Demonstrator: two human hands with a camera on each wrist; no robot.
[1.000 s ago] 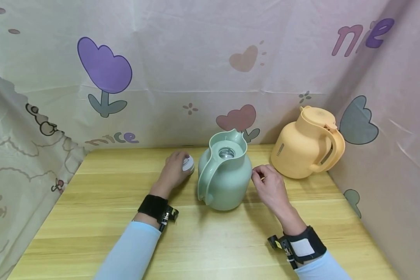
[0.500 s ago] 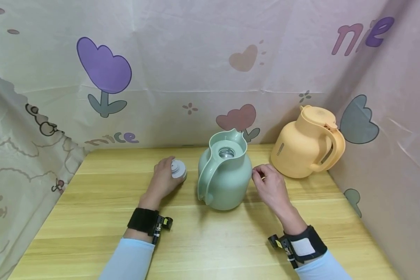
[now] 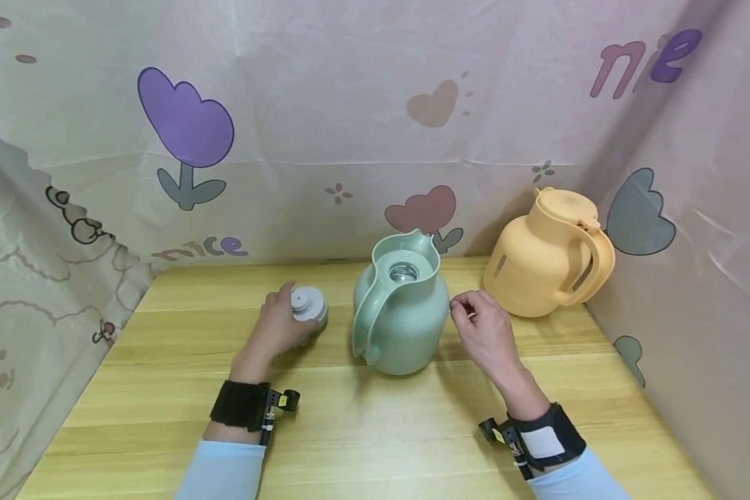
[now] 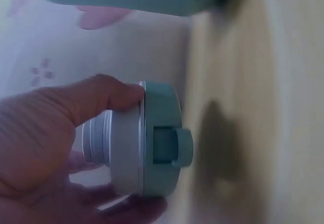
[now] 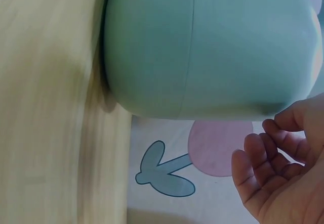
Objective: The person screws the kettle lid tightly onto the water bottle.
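One light wood-grain table (image 3: 375, 437) carries two upright jugs: a glossy pale-green jug (image 3: 406, 330), long axis vertical, mouth uncovered, and a yellow round-bodied lidded jug (image 3: 528, 267) behind it to the right. Right hand (image 3: 486, 332): nearer the green jug, at its right flank; fingers loosely curled, gripping nothing; contact cannot be confirmed. Left hand (image 3: 277, 323): thumb and fingers pinch a round grey-and-green stopper (image 3: 311, 305), narrow grey end upward, left of the green jug and apart from it.
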